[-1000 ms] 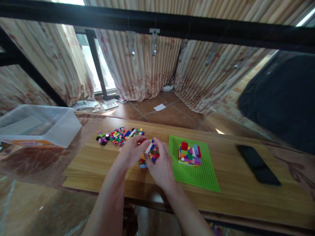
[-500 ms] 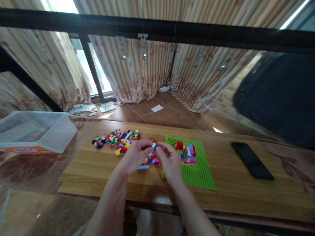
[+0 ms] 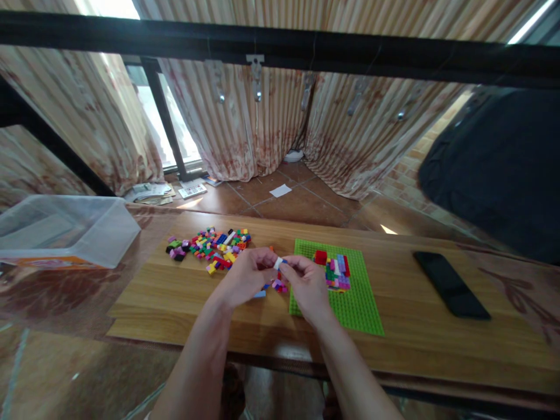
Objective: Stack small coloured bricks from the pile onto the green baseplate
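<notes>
My left hand (image 3: 249, 279) and my right hand (image 3: 307, 287) meet over the middle of the wooden board, fingertips closed in pinches. Between them is a small white brick (image 3: 278, 263), with a bit of blue brick showing at its right side. Whether the two are joined is hard to see. Just right of my right hand lies a green baseplate (image 3: 356, 309), bearing a multicoloured brick build (image 3: 338, 273) and a red brick (image 3: 321, 256). Loose bricks (image 3: 212, 244) are spread beyond my left hand, and a light blue brick (image 3: 259, 294) lies partly hidden below it.
A clear plastic bin (image 3: 118, 233) with an orange label stands at the left. A black phone (image 3: 450, 284) lies on the wooden board (image 3: 166, 309) at the right. A dark metal bar (image 3: 280, 41) crosses above, in front of striped curtains.
Both hands stay together and have turned the bricks slightly, so more white and less blue shows. The view has shifted a little.
</notes>
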The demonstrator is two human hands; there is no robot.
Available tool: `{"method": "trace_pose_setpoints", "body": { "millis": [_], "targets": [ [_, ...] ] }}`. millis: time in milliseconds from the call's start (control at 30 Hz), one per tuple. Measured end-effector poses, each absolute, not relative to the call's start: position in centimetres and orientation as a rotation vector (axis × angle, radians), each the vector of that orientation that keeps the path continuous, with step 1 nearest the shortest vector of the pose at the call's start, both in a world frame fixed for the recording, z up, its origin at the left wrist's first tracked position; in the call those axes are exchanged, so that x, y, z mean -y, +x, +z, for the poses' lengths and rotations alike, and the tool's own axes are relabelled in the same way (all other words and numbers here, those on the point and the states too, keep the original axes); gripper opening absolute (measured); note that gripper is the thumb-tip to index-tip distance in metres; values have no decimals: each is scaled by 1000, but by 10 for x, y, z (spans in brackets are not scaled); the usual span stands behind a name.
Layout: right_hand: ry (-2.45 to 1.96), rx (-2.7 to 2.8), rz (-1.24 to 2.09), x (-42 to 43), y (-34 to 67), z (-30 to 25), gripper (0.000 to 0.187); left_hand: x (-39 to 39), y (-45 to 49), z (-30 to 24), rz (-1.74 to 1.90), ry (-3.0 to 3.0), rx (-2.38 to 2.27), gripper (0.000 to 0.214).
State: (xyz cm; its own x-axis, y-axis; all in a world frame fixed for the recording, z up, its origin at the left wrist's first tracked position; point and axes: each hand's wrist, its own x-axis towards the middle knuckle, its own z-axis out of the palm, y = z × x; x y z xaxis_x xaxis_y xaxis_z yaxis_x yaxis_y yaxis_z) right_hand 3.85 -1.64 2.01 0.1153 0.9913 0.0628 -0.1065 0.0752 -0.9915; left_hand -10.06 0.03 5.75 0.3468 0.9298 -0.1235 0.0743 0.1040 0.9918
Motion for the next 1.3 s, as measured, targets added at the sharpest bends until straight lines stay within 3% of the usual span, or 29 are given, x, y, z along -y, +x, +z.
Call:
{"method": "trace_pose_setpoints", "body": {
  "millis": [233, 367, 533, 867, 1100, 1300],
  "targets": [
    [-1284, 1291, 895, 15, 49, 13, 16, -6, -122, 59, 876, 1347, -1180, 13],
    [-1461, 1637, 574, 16, 51, 10, 15, -6, -131, 56, 696, 1682, -1470, 12],
    [-1563, 1808, 461, 18, 48, 7, 21, -5, -137, 49, 519, 1863, -1640, 18],
    [-1665, 1977, 527, 35, 61, 23, 7, -4, -137, 48, 423, 1824, -1875, 20],
    [-1698, 2067, 548, 37, 51, 12, 16, -4, -134, 53, 486, 1806, -1889, 19],
    [-1533, 1876, 608, 40, 54, 23, 14, -7, -133, 52, 562, 1862, -1820, 22]
  ]
}}
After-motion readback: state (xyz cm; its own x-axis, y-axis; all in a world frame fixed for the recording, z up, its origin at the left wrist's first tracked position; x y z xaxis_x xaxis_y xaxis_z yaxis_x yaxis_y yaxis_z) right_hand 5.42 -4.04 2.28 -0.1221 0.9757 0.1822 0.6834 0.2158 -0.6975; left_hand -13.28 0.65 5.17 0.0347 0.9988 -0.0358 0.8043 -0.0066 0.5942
